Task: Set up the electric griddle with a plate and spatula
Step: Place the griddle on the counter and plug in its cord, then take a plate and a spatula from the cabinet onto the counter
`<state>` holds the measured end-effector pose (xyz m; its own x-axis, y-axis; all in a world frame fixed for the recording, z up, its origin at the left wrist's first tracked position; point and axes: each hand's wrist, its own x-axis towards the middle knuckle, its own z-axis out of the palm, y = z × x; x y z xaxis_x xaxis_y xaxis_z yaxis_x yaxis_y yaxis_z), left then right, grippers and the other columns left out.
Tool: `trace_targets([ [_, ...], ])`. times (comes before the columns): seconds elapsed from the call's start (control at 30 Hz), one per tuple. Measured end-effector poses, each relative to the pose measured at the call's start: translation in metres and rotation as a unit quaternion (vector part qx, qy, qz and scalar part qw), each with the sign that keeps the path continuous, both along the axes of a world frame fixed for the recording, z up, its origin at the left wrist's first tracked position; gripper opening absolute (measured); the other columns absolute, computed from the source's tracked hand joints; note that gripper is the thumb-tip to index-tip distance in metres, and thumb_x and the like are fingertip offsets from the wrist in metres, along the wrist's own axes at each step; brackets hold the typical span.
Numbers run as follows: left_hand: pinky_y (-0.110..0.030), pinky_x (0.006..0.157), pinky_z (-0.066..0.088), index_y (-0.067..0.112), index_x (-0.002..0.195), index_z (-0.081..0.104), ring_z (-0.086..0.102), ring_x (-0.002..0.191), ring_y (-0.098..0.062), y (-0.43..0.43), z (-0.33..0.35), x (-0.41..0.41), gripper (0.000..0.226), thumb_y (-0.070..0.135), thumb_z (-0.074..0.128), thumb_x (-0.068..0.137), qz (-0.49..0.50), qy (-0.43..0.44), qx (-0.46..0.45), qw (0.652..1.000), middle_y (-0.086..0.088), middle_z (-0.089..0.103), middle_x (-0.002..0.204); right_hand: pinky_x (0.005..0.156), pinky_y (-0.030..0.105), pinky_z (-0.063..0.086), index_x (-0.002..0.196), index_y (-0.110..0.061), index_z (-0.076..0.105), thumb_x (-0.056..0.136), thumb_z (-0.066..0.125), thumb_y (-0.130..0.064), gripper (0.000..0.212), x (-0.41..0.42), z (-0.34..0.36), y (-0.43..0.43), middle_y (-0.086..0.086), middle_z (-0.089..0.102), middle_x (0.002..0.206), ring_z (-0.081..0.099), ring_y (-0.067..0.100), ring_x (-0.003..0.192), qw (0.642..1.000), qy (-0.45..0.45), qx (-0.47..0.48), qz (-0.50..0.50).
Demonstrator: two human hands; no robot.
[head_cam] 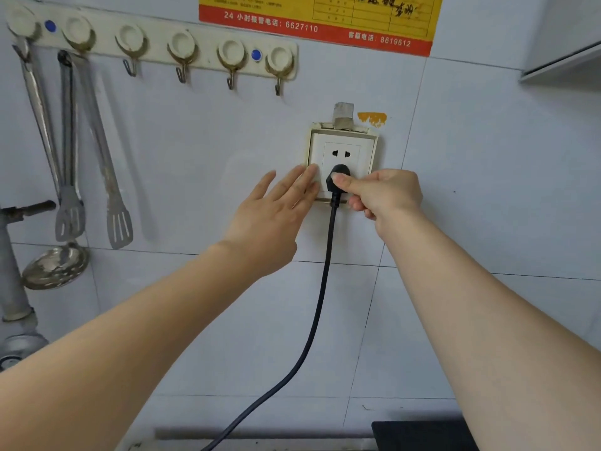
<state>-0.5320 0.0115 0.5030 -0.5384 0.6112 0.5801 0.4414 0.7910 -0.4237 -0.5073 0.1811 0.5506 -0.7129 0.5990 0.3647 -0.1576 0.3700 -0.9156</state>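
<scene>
A white wall socket [344, 151] sits on the tiled wall. A black plug [336, 179] is in its lower outlet, and its black cord [320, 294] hangs down to the bottom edge. My right hand [380, 193] pinches the plug between thumb and fingers. My left hand [276, 209] is flat and open, fingertips pressing the socket's left edge. A slotted metal spatula [118, 222] hangs from the hook rail at the left. No griddle or plate is clearly in view.
A hook rail [153, 43] runs along the upper left, with tongs [70, 216] and a perforated ladle [55, 266] hanging beside the spatula. A grey pipe [11, 275] runs down the left edge. A dark object [419, 434] lies at the bottom right. A yellow and red notice [318, 17] is above.
</scene>
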Motion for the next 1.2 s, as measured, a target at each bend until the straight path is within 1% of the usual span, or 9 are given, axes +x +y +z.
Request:
trace_targets([
  [0.17,-0.039,0.117,-0.008,0.014,0.150,-0.010,-0.017,0.146,-0.015,0.003,0.004,0.004,0.085,0.028,0.045,0.087,0.009,-0.053,0.005,0.999,-0.003,-0.025,0.158,0.061,0.032,0.058,0.057,-0.019,0.060,0.048,0.088,-0.050,0.043,0.000,0.000,-0.002,-0.006,0.062,0.038,0.059,0.008,0.038,0.998,0.023,0.043,-0.048],
  [0.33,-0.044,0.119,-0.003,0.015,0.152,-0.002,-0.009,0.148,-0.017,0.002,0.018,0.023,0.085,0.027,0.050,0.086,0.010,-0.139,0.006,0.990,-0.002,-0.017,0.160,0.072,0.039,0.059,0.065,-0.019,0.061,0.057,0.082,-0.053,0.041,0.016,0.007,-0.015,0.006,0.076,0.076,0.065,0.022,0.060,0.993,-0.036,0.099,-0.053],
  [0.43,-0.045,0.119,-0.003,0.019,0.152,0.001,-0.005,0.148,-0.017,-0.011,0.000,0.039,0.082,0.029,0.050,0.087,-0.002,-0.176,0.042,0.983,0.001,-0.009,0.162,0.075,0.039,0.059,0.059,-0.019,0.055,0.066,0.075,-0.052,0.039,0.031,-0.006,-0.028,0.006,0.075,0.079,0.068,0.024,0.070,0.989,-0.038,0.127,-0.066],
  [0.57,-0.043,0.119,0.002,0.021,0.151,0.012,0.006,0.148,-0.019,-0.057,-0.075,0.071,0.074,0.025,0.051,0.088,-0.037,-0.221,0.168,0.960,0.001,0.004,0.162,0.075,0.038,0.057,0.065,-0.011,0.066,0.076,0.065,-0.049,0.040,0.062,-0.083,-0.061,0.004,0.072,0.071,0.069,0.023,0.076,0.990,-0.044,0.130,-0.025],
  [0.73,-0.045,0.118,0.011,0.022,0.148,0.027,0.024,0.144,-0.022,-0.100,-0.187,0.125,0.066,0.024,0.056,0.089,-0.040,-0.291,0.257,0.921,-0.001,0.021,0.159,0.072,0.035,0.054,0.062,-0.016,0.065,0.084,0.063,-0.041,0.034,0.110,-0.212,-0.103,0.000,0.072,0.070,0.067,0.019,0.073,0.979,-0.155,0.102,0.082],
  [0.87,-0.053,0.114,0.022,0.023,0.148,0.024,0.026,0.142,-0.029,-0.120,-0.253,0.151,0.071,0.022,0.060,0.086,0.001,-0.313,0.282,0.907,-0.005,0.020,0.159,0.071,0.032,0.051,0.077,-0.016,0.070,0.085,0.064,-0.038,0.024,0.133,-0.282,-0.121,-0.006,0.070,0.077,0.065,0.017,0.078,0.958,-0.225,0.109,0.139],
  [1.0,-0.052,0.116,0.021,0.031,0.149,0.013,0.019,0.144,-0.030,-0.141,-0.298,0.165,0.078,0.025,0.060,0.088,0.066,-0.352,0.313,0.880,-0.004,0.010,0.161,0.075,0.026,0.047,0.098,-0.021,0.068,0.088,0.064,-0.031,0.015,0.144,-0.325,-0.116,-0.006,0.069,0.100,0.062,0.014,0.096,0.939,-0.277,0.146,0.140],
  [1.1,-0.049,0.117,0.019,0.034,0.150,0.000,0.012,0.147,-0.029,-0.155,-0.320,0.165,0.087,0.032,0.061,0.088,0.107,-0.393,0.353,0.842,0.000,0.001,0.161,0.081,0.026,0.043,0.119,-0.020,0.058,0.084,0.068,-0.034,0.039,0.151,-0.354,-0.103,0.000,0.062,0.121,0.057,0.019,0.111,0.919,-0.352,0.131,0.120],
  [1.2,-0.046,0.115,0.024,0.034,0.150,-0.006,0.012,0.147,-0.028,-0.161,-0.336,0.160,0.088,0.039,0.058,0.089,0.139,-0.457,0.392,0.786,0.003,-0.004,0.162,0.096,0.036,0.044,0.137,-0.019,0.045,0.075,0.074,-0.049,0.075,0.161,-0.376,-0.089,0.005,0.051,0.140,0.051,0.026,0.125,0.875,-0.464,0.028,0.133],
])
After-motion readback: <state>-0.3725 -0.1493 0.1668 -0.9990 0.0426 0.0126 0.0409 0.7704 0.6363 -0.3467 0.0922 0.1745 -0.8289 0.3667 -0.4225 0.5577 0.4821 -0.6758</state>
